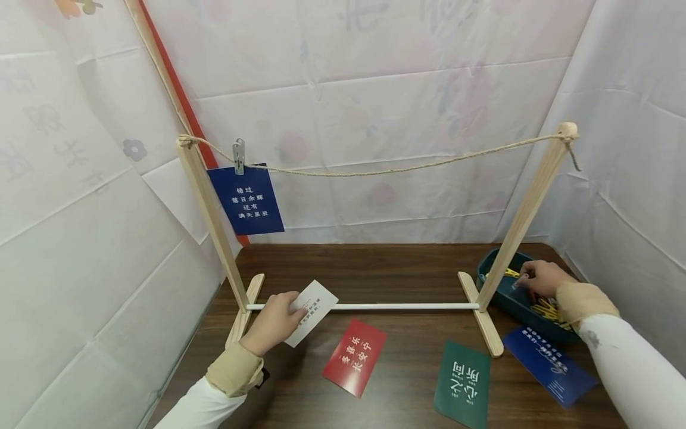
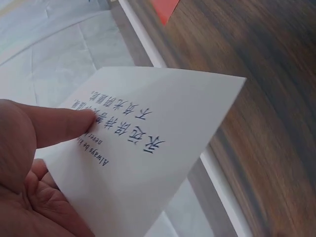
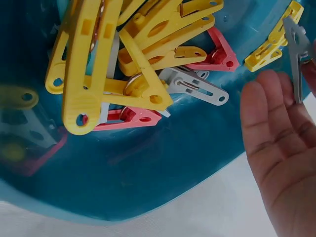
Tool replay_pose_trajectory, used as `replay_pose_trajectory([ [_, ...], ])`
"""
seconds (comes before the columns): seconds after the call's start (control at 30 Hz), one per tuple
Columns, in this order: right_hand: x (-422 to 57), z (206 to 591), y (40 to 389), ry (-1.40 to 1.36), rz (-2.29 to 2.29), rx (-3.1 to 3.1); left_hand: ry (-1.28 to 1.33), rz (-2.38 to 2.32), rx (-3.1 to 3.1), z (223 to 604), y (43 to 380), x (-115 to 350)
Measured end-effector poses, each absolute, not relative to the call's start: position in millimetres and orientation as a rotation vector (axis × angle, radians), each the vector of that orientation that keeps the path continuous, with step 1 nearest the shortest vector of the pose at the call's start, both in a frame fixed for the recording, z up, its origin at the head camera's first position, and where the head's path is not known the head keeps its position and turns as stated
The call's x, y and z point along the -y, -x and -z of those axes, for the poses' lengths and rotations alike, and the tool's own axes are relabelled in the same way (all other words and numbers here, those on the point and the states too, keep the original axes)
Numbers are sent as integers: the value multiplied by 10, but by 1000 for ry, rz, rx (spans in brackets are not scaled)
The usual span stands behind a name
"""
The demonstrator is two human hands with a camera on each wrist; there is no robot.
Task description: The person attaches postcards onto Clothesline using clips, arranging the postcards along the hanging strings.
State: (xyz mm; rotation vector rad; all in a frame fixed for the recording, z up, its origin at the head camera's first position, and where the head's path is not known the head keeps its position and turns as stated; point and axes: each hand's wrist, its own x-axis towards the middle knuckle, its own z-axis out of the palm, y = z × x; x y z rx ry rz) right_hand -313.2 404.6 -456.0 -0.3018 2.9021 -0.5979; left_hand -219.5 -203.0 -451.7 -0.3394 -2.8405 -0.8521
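Though white — a blue-lettered card [image 2: 148, 128]

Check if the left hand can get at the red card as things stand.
Probably yes: the red card lies uncovered on the table, close to the left hand. But that hand holds the white card, so it may need to set that down first.

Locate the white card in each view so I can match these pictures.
Head: white card, left of centre in the lower half.
Left wrist: white card, across the middle.
Right wrist: not in it.
Shared landmark: the left hand holding the card, in the head and left wrist views only.
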Motion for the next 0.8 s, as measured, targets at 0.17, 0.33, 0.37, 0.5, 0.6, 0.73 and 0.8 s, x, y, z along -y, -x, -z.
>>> replay_pose_trajectory([
  [0.17,-4078,4541,3131,258,606,-2979,345,931,2804,4523,2202,2006],
  [0.33,-4082,4514,3113,195,679,-3058,324,988,2751,4518,2208,1990],
  [0.37,-4074,4505,3106,193,692,-3074,320,994,2742,4516,2211,1988],
  [0.5,-4049,4481,3096,203,707,-3119,306,1020,2712,4495,2215,1980],
  [0.6,-4031,4463,3090,217,695,-3131,302,1044,2702,4477,2214,1976],
  [0.73,-4006,4435,3069,227,688,-3118,312,1051,2664,4469,2231,1975],
  [0.8,-3998,4424,3059,232,686,-3108,315,1053,2638,4462,2245,1974],
])
